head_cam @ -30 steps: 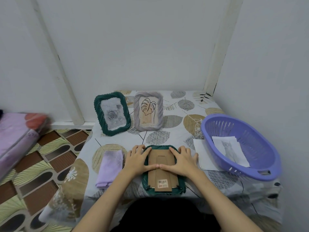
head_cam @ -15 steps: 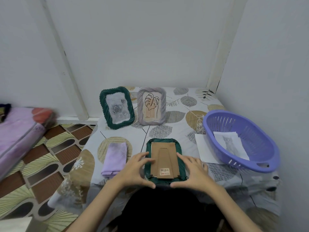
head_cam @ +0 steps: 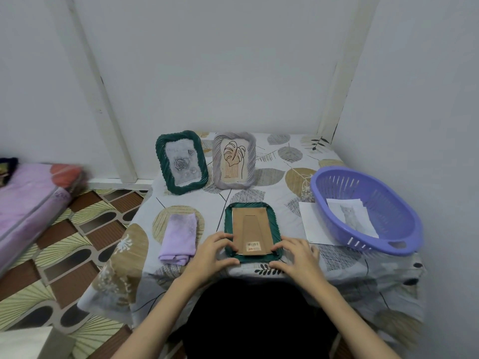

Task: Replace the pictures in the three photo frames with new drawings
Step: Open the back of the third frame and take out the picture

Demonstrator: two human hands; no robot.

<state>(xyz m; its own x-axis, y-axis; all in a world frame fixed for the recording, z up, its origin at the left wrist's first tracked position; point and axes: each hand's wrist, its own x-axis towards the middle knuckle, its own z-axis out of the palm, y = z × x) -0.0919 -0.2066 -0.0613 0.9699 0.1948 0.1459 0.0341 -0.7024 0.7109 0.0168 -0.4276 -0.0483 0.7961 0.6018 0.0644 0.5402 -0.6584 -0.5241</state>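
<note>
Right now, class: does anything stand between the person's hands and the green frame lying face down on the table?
Nothing visible does. The left hand and right hand already grip the near corners of the face-down green frame. The purple cloth and purple basket sit off to either side.

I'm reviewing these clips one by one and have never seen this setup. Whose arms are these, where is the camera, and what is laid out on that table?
There is no machine here: a person wears one wide-angle camera on the head, looking forward and down at their own bare arms. The left hand and right hand grip the near corners of a green frame lying face down, its brown cardboard back upward. Behind it stand another green frame with a rose drawing and a grey frame with a leaf drawing. A folded lilac cloth lies to the left. To the right, a purple basket holds a cat drawing, with a white sheet partly beneath the basket.
</note>
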